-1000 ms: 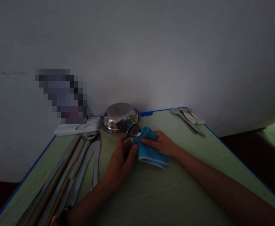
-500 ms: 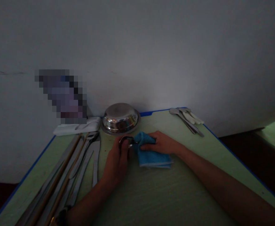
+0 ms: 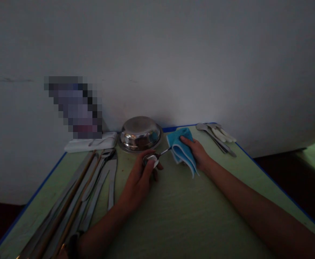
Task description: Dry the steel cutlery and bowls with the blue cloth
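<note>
My left hand [image 3: 140, 178] pinches the bowl end of a metal spoon [image 3: 154, 158], whose handle points right and up. My right hand [image 3: 197, 152] grips a folded blue cloth [image 3: 180, 151] wrapped around the far part of that handle. Both hands are raised a little above the green table [image 3: 189, 216], just in front of an upturned steel bowl [image 3: 140, 133] by the wall.
Several long metal utensils [image 3: 87, 194] lie in a row on the left of the table. A white folded cloth [image 3: 92, 142] with cutlery lies beside the bowl. More spoons [image 3: 216, 138] lie at the back right corner. The table has a blue edge [image 3: 281, 190].
The cloth in my right hand has slid right and back along the spoon handle, away from the bowl end. My left hand has shifted its hold to the spoon's bowl.
</note>
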Demonstrator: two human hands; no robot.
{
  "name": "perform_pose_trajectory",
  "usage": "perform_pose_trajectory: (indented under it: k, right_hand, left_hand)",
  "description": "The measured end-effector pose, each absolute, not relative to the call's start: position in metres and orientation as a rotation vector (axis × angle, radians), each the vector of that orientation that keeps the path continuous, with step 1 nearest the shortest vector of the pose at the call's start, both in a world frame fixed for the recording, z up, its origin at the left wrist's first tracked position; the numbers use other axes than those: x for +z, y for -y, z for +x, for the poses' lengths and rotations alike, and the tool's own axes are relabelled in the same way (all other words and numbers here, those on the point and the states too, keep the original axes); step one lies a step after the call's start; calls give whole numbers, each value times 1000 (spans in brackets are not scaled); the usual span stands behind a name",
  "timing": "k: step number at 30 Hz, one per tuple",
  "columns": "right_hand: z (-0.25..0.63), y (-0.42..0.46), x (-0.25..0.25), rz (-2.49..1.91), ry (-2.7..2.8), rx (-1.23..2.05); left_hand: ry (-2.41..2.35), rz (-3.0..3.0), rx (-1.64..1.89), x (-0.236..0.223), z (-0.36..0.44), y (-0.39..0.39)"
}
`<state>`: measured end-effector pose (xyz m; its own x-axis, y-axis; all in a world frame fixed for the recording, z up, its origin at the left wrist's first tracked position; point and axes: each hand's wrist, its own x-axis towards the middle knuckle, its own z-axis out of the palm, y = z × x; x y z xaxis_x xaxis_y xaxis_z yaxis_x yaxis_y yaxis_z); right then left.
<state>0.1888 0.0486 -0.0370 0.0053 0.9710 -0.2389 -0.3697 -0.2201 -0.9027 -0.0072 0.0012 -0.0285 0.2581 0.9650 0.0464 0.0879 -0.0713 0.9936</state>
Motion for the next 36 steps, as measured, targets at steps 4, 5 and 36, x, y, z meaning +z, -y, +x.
perform_pose_trajectory:
  k: [4, 5, 36]
  right_hand:
    - [186, -49, -36, -1133, 707, 1422]
    - [186, -49, -37, -1140, 707, 1405]
    - [196, -51, -43, -1124, 986, 1498]
  left_hand:
    - [-1047, 1462, 1025, -29, -7, -2]
    - [-1047, 1462, 1052, -29, -7, -2]
    - [-1218, 1319, 1180, -25, -8, -5]
